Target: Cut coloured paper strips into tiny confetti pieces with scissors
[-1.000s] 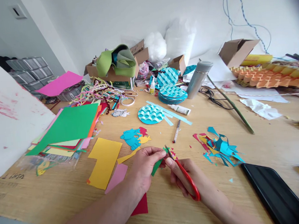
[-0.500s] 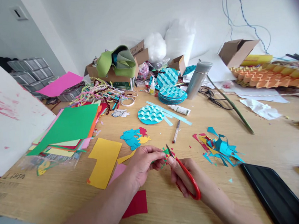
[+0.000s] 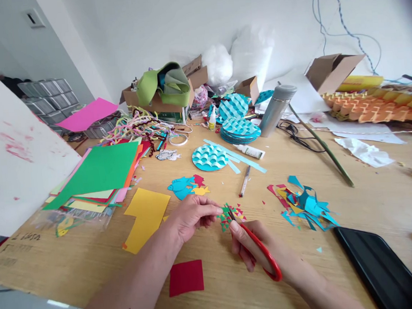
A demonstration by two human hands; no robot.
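Note:
My left hand is closed in a pinch on a small green paper strip, most of it hidden by the fingers. My right hand grips scissors with red handles, their dark blades pointing up and left beside the strip. Beneath the blades lie tiny red, green and yellow paper bits on the table. Just beyond my left hand are cut-out paper fish: blue, red and yellow. A dark red paper rectangle lies nearer me, and yellow paper is to the left.
Paper scraps and a black phone-like device lie on the right. Farther back are a pen, a wavy-patterned blue disc, a glue tube and a grey flask. Coloured sheets are stacked left.
My left hand has drawn slightly left and away from the scissors. More of the small paper bits now show between the hands. The whole view has shifted a little.

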